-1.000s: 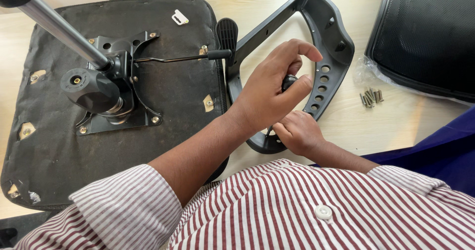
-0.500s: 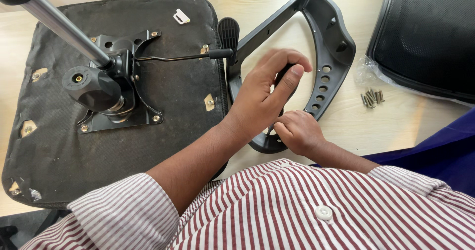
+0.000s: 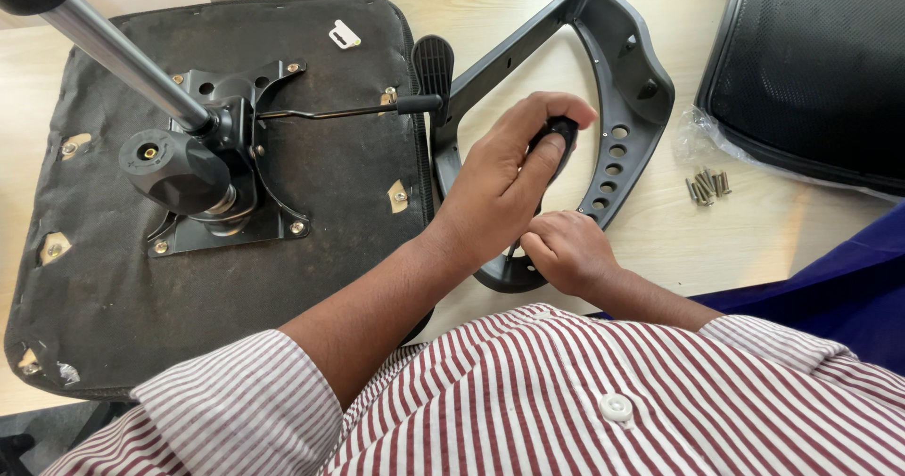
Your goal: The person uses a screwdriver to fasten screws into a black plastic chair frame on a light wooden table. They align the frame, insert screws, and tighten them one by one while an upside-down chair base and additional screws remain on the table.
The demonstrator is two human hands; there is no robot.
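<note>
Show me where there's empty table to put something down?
Bare wood shows inside the loop of the black armrest, and on the right between the armrest and the mesh chair back, though loose screws sit there. Crowded: the seat base fills the left, and the left hand and right hand cover the armrest's near end.

small white tag [image 3: 344, 34] on seat underside, clear plastic wrap [image 3: 702, 137] by screws

Armrest frame [image 3: 622, 108] lies between seat base [image 3: 189, 278] and screws [image 3: 707, 186].
</note>
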